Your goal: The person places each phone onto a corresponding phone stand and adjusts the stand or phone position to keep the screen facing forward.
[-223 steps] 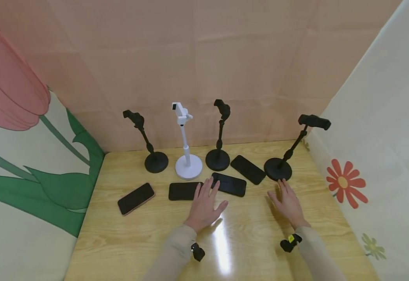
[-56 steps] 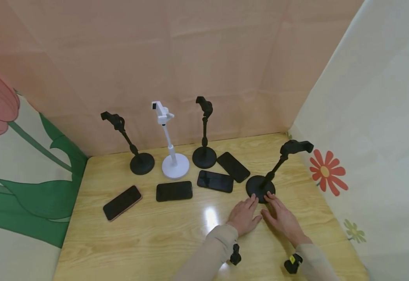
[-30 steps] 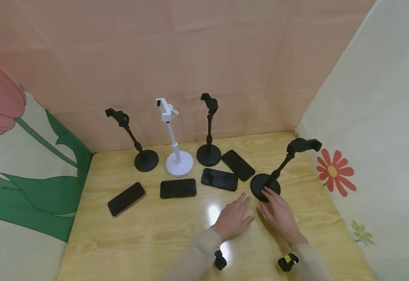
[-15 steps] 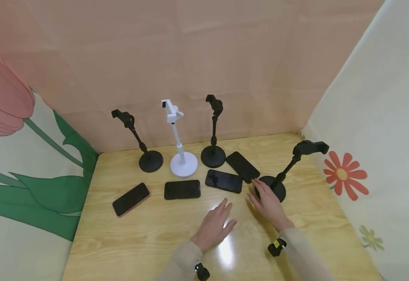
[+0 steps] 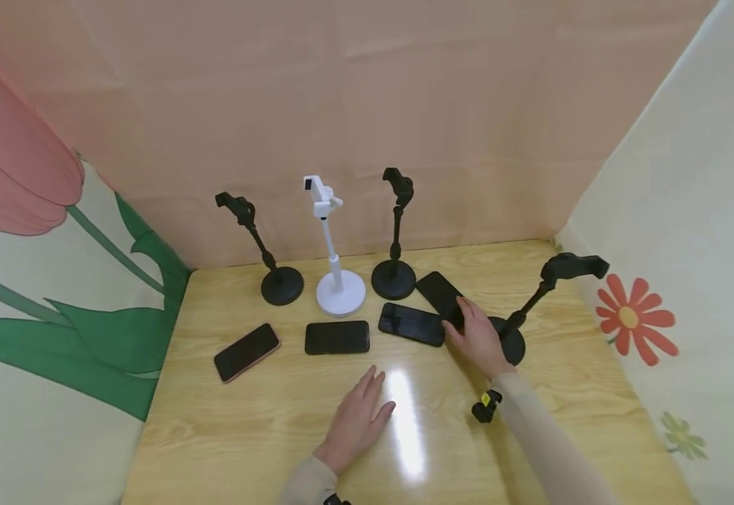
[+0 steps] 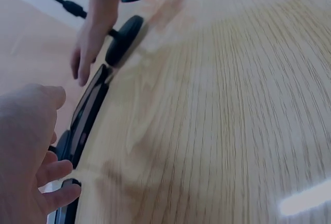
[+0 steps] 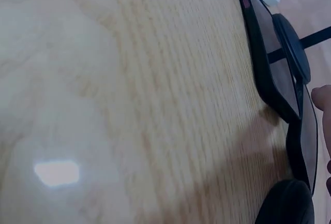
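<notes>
My right hand (image 5: 479, 342) reaches over the near end of the rightmost black phone (image 5: 437, 289), which lies slanted on the table. In the right wrist view, the thumb (image 7: 323, 99) hovers by that phone (image 7: 305, 146), and contact cannot be told. Just right of this hand stands a black phone stand (image 5: 573, 266), its round base partly hidden behind the hand. My left hand (image 5: 354, 424) is held over the table nearer me, fingers extended, holding nothing. Closest ahead of it lie a black phone (image 5: 338, 337) and another dark phone (image 5: 411, 324).
At the back stand a black phone stand (image 5: 282, 285), a white one (image 5: 341, 293) and another black one (image 5: 394, 280). A pink-edged phone (image 5: 247, 353) lies at left. Cloth hangs behind (image 5: 467, 126) and along both sides of the wooden table (image 5: 228, 442).
The rightmost stand now sits nearer me than at first. Both hands were at its base; my left hand has since drawn back leftward, and my right hand has moved forward-left to the slanted phone.
</notes>
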### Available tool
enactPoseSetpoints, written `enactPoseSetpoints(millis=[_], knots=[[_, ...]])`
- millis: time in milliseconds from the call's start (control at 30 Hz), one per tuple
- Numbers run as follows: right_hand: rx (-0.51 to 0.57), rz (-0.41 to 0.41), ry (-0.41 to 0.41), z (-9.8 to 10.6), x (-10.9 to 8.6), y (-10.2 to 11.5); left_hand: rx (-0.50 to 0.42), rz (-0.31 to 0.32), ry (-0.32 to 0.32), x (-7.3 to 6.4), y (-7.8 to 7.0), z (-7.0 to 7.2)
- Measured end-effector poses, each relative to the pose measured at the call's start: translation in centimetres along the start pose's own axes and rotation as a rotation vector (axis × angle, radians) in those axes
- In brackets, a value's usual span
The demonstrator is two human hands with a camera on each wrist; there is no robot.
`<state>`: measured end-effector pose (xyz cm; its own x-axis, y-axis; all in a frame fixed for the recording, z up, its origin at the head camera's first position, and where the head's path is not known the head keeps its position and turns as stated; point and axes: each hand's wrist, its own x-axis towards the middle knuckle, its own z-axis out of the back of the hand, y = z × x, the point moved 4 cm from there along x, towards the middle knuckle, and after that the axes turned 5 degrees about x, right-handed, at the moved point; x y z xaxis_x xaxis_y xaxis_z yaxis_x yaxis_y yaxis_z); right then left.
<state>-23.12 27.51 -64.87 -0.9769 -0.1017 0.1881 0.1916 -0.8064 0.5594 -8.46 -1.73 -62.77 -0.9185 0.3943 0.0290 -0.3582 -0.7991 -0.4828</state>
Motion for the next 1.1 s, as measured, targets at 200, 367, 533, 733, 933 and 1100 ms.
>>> enactPoseSetpoints(millis=[200,367,533,733,933,1100], knots=[[-0.023,0.004,-0.027,-0.5,0.8,-0.4,-0.023,0.071,0.037,-0.8,1.4,0.3],[-0.067,-0.04,-0.03,-0.9,1.2,-0.9,-0.036,0.085,0.032,-1.9,2.0,0.6],[-0.095,-0.08,-0.005,-1.1,1.8,-1.2,-0.052,0.136,0.038,-2.9,2.5,1.0],[-0.11,-0.103,-0.004,-0.7,2.3,-1.2,-0.066,0.165,0.006,-3.6,3.0,1.4],[-0.108,-0.134,0.035,-1.2,2.8,-1.4,-0.07,0.161,-0.052,-4.2,3.4,1.8],[-0.098,-0.163,0.05,-1.6,3.3,-1.4,-0.057,0.189,-0.017,-4.2,3.7,1.6]])
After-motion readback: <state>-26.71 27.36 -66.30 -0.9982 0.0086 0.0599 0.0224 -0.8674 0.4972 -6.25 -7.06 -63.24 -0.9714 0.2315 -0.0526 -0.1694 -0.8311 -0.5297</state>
